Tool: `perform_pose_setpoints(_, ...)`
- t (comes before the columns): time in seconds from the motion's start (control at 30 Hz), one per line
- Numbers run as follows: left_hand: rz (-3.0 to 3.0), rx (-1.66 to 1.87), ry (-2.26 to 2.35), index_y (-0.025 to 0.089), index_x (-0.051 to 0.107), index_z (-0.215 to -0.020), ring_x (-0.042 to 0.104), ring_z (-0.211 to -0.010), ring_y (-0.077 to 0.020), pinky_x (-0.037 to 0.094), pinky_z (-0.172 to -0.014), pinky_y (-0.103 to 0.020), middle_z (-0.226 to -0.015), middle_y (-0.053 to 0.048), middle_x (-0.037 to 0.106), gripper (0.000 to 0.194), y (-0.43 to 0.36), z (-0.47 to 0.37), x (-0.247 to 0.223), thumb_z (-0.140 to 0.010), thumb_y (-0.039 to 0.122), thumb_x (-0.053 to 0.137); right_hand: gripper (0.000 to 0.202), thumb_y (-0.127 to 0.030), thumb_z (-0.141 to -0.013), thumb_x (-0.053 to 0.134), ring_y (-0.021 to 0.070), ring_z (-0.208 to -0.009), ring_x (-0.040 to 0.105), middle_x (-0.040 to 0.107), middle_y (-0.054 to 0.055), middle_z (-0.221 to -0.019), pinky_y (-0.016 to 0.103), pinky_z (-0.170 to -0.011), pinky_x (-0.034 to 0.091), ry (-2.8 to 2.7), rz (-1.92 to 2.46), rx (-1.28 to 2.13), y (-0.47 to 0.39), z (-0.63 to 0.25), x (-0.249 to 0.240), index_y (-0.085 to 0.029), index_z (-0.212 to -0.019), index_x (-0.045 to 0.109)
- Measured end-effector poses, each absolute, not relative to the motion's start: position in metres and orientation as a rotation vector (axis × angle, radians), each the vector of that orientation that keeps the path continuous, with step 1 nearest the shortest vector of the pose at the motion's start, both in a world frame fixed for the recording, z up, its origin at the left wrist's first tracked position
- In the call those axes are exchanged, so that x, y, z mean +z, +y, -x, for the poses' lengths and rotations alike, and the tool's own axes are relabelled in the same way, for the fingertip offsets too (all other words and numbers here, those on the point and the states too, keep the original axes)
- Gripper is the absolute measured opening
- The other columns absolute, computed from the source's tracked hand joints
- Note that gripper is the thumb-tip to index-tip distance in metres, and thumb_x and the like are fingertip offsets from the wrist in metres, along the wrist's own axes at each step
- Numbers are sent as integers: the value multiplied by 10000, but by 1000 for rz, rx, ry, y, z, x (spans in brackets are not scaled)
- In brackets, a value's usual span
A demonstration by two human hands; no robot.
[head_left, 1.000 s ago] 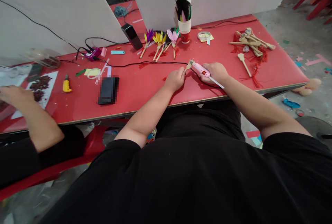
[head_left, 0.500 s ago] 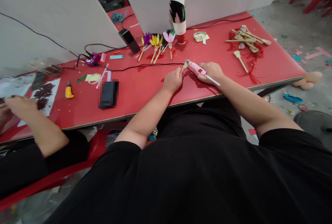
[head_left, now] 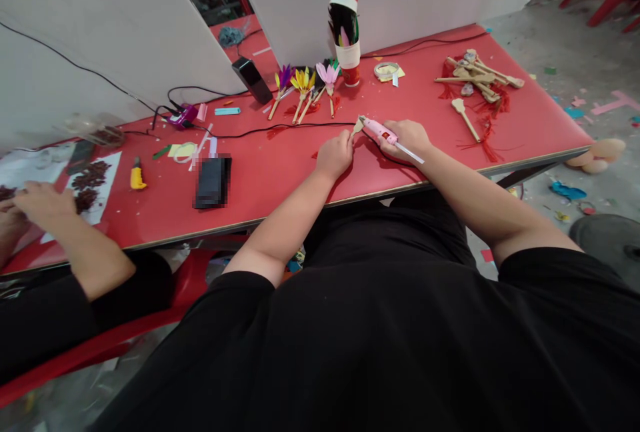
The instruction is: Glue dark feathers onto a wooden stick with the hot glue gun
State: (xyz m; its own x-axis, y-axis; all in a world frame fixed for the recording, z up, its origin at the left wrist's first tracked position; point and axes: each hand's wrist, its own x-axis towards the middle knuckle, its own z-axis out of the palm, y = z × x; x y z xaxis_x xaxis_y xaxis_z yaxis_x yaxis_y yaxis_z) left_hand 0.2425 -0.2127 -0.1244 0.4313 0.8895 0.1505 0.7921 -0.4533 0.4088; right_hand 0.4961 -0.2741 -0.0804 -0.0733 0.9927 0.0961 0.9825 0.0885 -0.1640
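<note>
- Holding the small pale tan piece (head_left: 357, 128) in closed fingertips, the left hand (head_left: 334, 154) is keeping its flared end pointing up toward the glue gun; the fingers are hiding its lower part.
- The right hand (head_left: 409, 139) is gripping a pink plastic glue gun (head_left: 379, 131), wrapped around its body, with a translucent whitish stick (head_left: 411, 153) slanting out of its back.
- The gun's metal nozzle is meeting or nearly meeting the flared end, above the red table (head_left: 270, 179) near its front edge; whether they are touching is too small to tell.
- A similar pale stick with a broad, lobed head (head_left: 466, 120) is lying to the right, red tassel threads spreading from its narrow end.
- Behind it, a jumbled pile of tan sticks (head_left: 480, 79) is resting among more red threads.
- Purple, yellow and pink feather-like flowers on pale sticks (head_left: 303, 83) are lying beyond the hands, beside a red-and-white paper cup (head_left: 349, 59).
</note>
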Motion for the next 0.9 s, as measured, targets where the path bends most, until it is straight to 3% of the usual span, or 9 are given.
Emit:
perform_pose_setpoints(0.2,-2396,555,1445,260,711,-1229,838,-1161,-408,563,-1017,-451,-1093,-173,855,360,-213,-242,-125,-1308,472,431,391,-541,-1163,600,410,-1103,849,922,180,-1225,414,-783,406,-2174,2006,102,-275,-496,-77,-238,-1264,826)
perform_pose_setpoints(0.9,-2382,496,1475,239,729,-1291,849,-1218,-417,569,-1048,-464,-1246,-204,888,373,-220,-243,-114,-1309,455,426,413,-543,-1167,582,416,-1134,854,923,187,-1249,413,-768,379,-2157,2030,133,-278,-493,-71,-222,-1289,810)
